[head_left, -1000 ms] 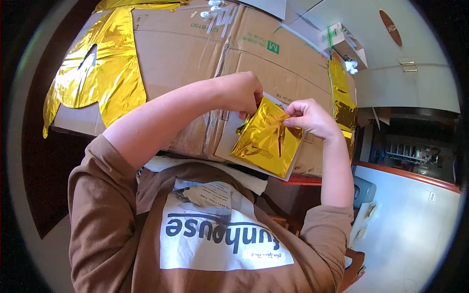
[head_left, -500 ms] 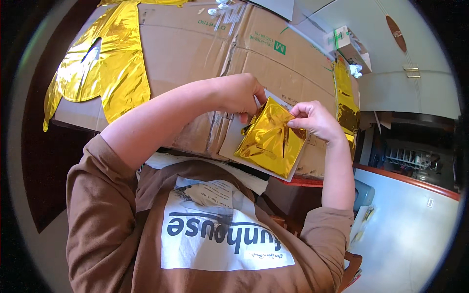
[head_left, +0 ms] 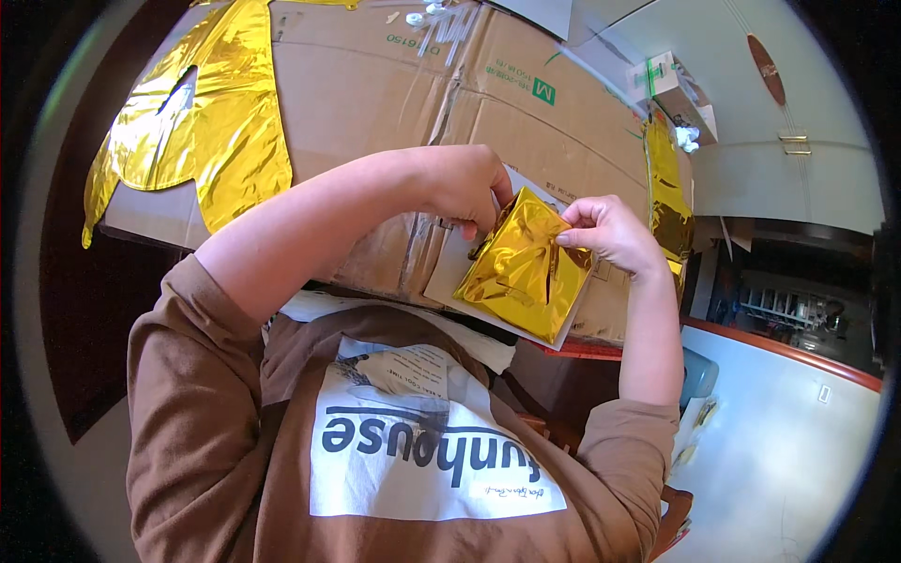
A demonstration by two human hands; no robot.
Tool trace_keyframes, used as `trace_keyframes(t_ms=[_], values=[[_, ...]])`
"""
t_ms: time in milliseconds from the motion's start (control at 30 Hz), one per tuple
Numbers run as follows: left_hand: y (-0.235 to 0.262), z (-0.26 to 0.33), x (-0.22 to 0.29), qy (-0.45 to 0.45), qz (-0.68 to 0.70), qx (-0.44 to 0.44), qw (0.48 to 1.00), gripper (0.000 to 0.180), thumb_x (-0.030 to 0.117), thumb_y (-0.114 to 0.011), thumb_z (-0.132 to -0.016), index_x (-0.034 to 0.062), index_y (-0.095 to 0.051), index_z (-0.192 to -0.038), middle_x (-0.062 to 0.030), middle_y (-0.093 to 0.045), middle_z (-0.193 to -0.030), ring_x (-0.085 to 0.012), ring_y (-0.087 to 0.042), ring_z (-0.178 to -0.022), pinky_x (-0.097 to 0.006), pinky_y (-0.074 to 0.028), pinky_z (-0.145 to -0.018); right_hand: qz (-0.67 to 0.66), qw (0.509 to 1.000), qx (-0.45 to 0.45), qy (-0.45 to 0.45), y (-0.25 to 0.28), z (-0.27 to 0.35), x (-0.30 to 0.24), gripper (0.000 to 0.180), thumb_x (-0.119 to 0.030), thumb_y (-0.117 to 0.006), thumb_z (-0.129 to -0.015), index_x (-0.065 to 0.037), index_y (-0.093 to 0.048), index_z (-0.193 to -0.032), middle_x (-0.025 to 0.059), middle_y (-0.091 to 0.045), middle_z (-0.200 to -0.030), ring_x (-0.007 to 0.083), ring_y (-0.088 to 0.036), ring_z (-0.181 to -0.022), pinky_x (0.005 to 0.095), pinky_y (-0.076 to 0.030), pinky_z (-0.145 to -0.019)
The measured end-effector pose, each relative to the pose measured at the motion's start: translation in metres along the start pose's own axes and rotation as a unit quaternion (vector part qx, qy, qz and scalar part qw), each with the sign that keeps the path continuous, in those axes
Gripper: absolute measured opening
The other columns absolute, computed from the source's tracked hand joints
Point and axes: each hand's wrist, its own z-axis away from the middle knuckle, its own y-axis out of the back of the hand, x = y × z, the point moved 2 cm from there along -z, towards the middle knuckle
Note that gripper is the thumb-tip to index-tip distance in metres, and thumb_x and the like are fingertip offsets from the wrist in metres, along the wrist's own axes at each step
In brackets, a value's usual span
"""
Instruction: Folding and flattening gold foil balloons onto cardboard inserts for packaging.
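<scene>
A gold foil balloon [head_left: 526, 272], folded into a shiny, creased square, lies on a white card [head_left: 450, 272] near the front edge of the cardboard. My left hand [head_left: 469, 188] bends over its upper left edge, fingers closed on the foil; their tips are partly hidden. At the upper right edge, my right hand [head_left: 610, 235] pinches the foil between thumb and forefinger. Creases run from that pinch across the square's middle.
Large flattened cardboard [head_left: 357, 103] covers the work surface. An unfolded gold foil balloon [head_left: 235, 141] drapes over its left side, and more gold foil [head_left: 664, 188] hangs at the right. Clear straws [head_left: 450, 33] lie at the back. An open box [head_left: 671, 89] stands back right.
The view has shifted very slightly. Both hands keep their hold on the folded foil, with hardly any movement.
</scene>
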Motion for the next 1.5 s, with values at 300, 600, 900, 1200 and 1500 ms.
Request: trace_keyframes(t_ms=[300,600,900,1200,1500], values=[[-0.002,0.001,0.004,0.013,-0.012,0.024,1.0,0.027,0.004,-0.071,-0.078,-0.0049,-0.074,-0.104,-0.0083,-0.074,-0.081,-0.0123,-0.064,-0.06,-0.026,-0.053,-0.059,-0.005,1.0,-0.001,-0.001,-0.002,0.0,0.0,0.013,-0.002,-0.075,-0.085,0.003,-0.071,-0.096,0.0024,-0.071,-0.084,0.0082,-0.063,-0.073,0.025,-0.052,-0.07],[-0.014,0.002,-0.003,0.013,-0.006,0.069,0.998,0.022,0.005,-0.07,-0.082,-0.0063,-0.071,-0.101,-0.0092,-0.073,-0.081,-0.0129,-0.065,-0.059,-0.028,-0.053,-0.056,-0.011,1.0,0.001,0.001,-0.002,0.002,-0.001,0.013,-0.002,-0.076,-0.084,0.002,-0.071,-0.096,0.0022,-0.071,-0.084,0.0077,-0.064,-0.074,0.0246,-0.052,-0.071],[-0.019,0.019,-0.007,0.017,0.097,0.026,0.995,0.021,0.001,-0.069,-0.083,-0.0061,-0.071,-0.103,-0.0071,-0.071,-0.08,-0.0109,-0.062,-0.058,-0.025,-0.051,-0.056,-0.011,1.0,0.001,0.004,-0.003,0.002,-0.002,0.013,-0.003,-0.076,-0.084,0.002,-0.072,-0.095,0.0006,-0.07,-0.084,0.0068,-0.063,-0.077,0.0245,-0.052,-0.072],[-0.023,0.018,-0.005,0.014,0.027,0.048,0.998,0.015,0.002,-0.065,-0.083,-0.0048,-0.072,-0.095,-0.0067,-0.068,-0.073,-0.0115,-0.061,-0.055,-0.027,-0.051,-0.054,-0.042,0.999,-0.007,0.008,-0.001,0.003,0.002,0.014,-0.003,-0.076,-0.085,0.002,-0.072,-0.097,0.0006,-0.071,-0.085,0.0065,-0.064,-0.077,0.0235,-0.053,-0.072],[-0.029,0.03,0.003,0.036,0.001,0.063,0.997,0.018,0.005,-0.065,-0.087,-0.0059,-0.07,-0.1,-0.0103,-0.07,-0.075,-0.0144,-0.068,-0.056,-0.03,-0.053,-0.055,-0.024,1.0,-0.001,0.016,-0.001,0.002,0.004,0.014,-0.003,-0.077,-0.084,0.002,-0.072,-0.096,0.0004,-0.07,-0.084,0.0065,-0.063,-0.077,0.0238,-0.052,-0.071]])
